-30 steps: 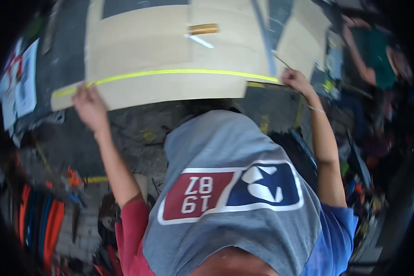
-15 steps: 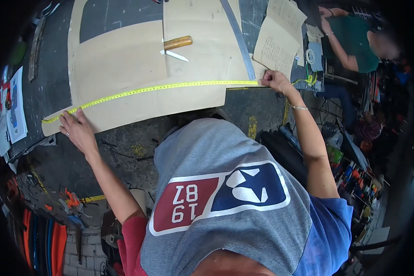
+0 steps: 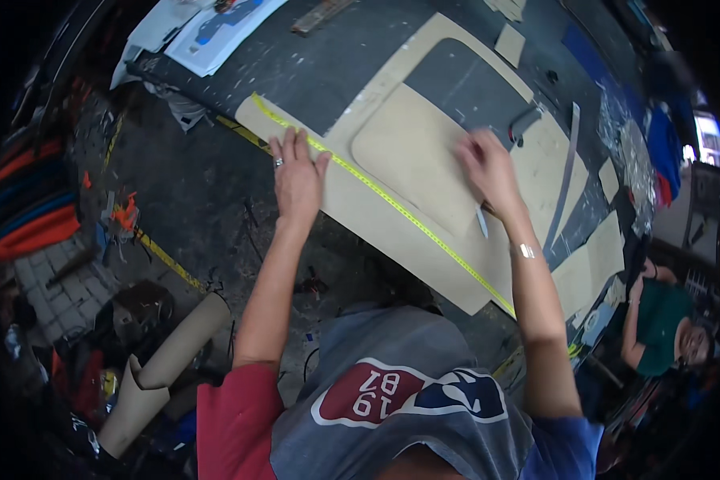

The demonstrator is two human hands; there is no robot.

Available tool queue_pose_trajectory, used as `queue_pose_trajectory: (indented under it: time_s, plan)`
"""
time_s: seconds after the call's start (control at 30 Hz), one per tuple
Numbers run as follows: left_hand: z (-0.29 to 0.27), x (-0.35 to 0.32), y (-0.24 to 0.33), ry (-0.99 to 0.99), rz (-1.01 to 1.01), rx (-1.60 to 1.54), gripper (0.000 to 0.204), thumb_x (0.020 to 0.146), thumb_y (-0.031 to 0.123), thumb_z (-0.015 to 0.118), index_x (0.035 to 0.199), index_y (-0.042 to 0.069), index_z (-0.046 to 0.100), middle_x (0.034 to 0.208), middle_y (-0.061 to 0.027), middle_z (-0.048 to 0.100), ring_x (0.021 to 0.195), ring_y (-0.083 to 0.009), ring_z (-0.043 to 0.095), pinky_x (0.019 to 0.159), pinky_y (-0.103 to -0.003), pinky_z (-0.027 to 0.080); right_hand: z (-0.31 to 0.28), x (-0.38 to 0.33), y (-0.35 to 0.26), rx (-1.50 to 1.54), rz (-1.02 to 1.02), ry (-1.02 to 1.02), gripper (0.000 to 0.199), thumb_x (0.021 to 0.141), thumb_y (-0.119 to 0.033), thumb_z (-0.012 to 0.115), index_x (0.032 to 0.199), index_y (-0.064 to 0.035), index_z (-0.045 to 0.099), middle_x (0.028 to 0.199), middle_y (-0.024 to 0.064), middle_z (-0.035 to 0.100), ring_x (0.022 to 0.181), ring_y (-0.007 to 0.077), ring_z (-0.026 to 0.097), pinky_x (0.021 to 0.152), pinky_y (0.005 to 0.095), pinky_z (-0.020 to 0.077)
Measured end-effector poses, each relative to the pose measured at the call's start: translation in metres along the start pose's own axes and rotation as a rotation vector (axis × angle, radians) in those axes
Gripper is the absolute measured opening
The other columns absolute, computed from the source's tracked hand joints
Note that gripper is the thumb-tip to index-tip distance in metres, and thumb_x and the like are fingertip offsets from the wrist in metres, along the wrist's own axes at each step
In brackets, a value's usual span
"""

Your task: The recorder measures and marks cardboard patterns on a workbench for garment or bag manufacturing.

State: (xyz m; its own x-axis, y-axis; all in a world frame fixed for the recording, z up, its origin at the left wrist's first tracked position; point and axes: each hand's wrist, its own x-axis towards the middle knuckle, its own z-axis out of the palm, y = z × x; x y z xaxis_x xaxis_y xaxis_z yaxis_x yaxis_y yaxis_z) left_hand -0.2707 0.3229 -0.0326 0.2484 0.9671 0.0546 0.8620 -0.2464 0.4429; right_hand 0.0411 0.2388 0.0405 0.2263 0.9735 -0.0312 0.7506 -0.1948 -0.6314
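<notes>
My left hand (image 3: 298, 178) lies with its fingers stretched over a yellow tape measure (image 3: 378, 189), pressing it onto tan cardboard (image 3: 444, 268). The tape runs diagonally along the cardboard, from beyond my left fingertips to beside my right forearm. Over a cardboard piece with rounded corners (image 3: 408, 160), my right hand (image 3: 490, 172) is raised and smeared by motion. Its fingers look curled, but whether they hold anything is unclear. Close to the right wrist lies a white pointed marking tool (image 3: 482, 222). The wooden handle seen earlier is mostly hidden by that hand and arm.
A long grey metal strip (image 3: 568, 168) lies on the cardboard at the right. Beyond my right hand is a black curved tool (image 3: 525, 125). Printed sheets (image 3: 216, 36) rest at the table's far left. Another person (image 3: 660, 324) stands at the right; a cardboard roll (image 3: 184, 340) stands lower left.
My view has turned toward the left. My right hand has let go of the tape's right end and moved over the cardboard; my left hand stays on the tape.
</notes>
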Motion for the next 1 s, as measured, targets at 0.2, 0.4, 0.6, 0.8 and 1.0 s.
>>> queue_pose_trajectory:
  time_s: [0.2, 0.4, 0.6, 0.8, 1.0]
  plan:
    - [0.006, 0.009, 0.003, 0.003, 0.007, 0.055, 0.064, 0.093, 0.033, 0.065, 0.142, -0.003, 0.044, 0.151, -0.0185, 0.039, 0.142, -0.0486, 0.028, 0.114, -0.048, 0.035, 0.108, 0.224, -0.049, -0.181, -0.612, 0.037, 0.037, 0.086, -0.004, 0.058, 0.123, -0.0077, 0.059, 0.126, 0.0138, 0.059, 0.115, 0.036, 0.059, 0.095, 0.0435, 0.0492]
    - [-0.001, 0.016, 0.012, -0.045, -0.002, 0.053, 0.064, 0.093, 0.036, 0.064, 0.141, -0.001, 0.046, 0.155, -0.0143, 0.036, 0.143, -0.0466, 0.028, 0.115, -0.048, 0.034, 0.139, 0.334, -0.076, -0.132, -0.858, 0.059, 0.054, 0.079, -0.001, 0.055, 0.133, -0.0062, 0.057, 0.129, 0.0217, 0.059, 0.115, 0.038, 0.061, 0.097, 0.0415, 0.0508]
    - [-0.001, 0.01, 0.005, -0.01, -0.054, 0.089, 0.067, 0.092, 0.039, 0.065, 0.142, -0.001, 0.044, 0.149, -0.0156, 0.04, 0.144, -0.0438, 0.027, 0.118, -0.046, 0.029, 0.126, 0.337, -0.144, -0.823, -0.623, -0.496, 0.047, 0.086, -0.016, 0.057, 0.133, -0.0114, 0.058, 0.129, 0.0189, 0.06, 0.119, 0.0335, 0.06, 0.1, 0.0387, 0.0487]
    - [-0.002, 0.005, 0.004, -0.001, -0.08, 0.017, 0.073, 0.089, 0.034, 0.07, 0.141, -0.007, 0.04, 0.144, -0.0203, 0.041, 0.143, -0.0439, 0.028, 0.118, -0.046, 0.03, 0.127, 0.249, -0.158, -0.753, -0.832, -0.636, 0.049, 0.075, -0.016, 0.078, 0.122, -0.0103, 0.064, 0.129, 0.0136, 0.063, 0.112, 0.0342, 0.063, 0.096, 0.0406, 0.0511]
    - [-0.002, 0.009, 0.001, 0.025, -0.062, -0.005, 0.072, 0.087, 0.032, 0.072, 0.139, -0.008, 0.042, 0.142, -0.0221, 0.043, 0.142, -0.0442, 0.03, 0.116, -0.046, 0.031, 0.133, 0.197, -0.163, -0.588, -0.867, -0.587, 0.053, 0.077, -0.02, 0.079, 0.126, -0.0118, 0.063, 0.122, 0.0117, 0.063, 0.108, 0.0343, 0.064, 0.092, 0.041, 0.0527]
